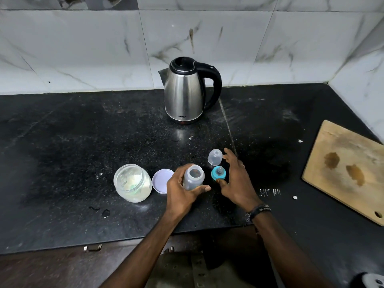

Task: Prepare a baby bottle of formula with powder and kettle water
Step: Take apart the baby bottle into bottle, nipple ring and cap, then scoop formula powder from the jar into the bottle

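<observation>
Left hand (182,190): fingers wrapping the open baby bottle (193,177), standing upright, mouth pointing up. Right hand (235,179): fingers spreading, released, hovering beside the teal nipple ring (218,173).

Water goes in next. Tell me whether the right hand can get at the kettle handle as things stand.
Probably yes. The right hand is open and holds nothing, and the kettle stands with its handle turned to that side. Only bare counter lies between; the clear cap sits low.
</observation>
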The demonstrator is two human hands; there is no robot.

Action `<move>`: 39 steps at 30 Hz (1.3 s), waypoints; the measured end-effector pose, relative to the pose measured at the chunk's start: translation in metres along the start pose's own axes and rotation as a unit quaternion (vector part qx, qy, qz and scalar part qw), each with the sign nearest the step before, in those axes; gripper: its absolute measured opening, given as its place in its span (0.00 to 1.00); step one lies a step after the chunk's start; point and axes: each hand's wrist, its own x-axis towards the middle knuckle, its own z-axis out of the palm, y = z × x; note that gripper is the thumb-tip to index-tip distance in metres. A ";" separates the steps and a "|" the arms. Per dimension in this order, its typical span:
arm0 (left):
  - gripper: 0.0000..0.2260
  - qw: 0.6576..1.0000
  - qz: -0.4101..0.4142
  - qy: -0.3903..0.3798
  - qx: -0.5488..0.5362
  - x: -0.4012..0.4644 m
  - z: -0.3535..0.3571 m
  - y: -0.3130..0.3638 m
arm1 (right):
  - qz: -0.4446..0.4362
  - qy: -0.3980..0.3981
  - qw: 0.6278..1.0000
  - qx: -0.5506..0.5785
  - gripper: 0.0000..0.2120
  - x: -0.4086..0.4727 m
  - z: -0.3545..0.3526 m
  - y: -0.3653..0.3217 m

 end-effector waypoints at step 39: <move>0.47 0.955 0.217 0.172 0.105 -0.007 -0.097 0.046 | -0.195 0.219 0.944 0.151 0.03 0.022 0.000 -0.102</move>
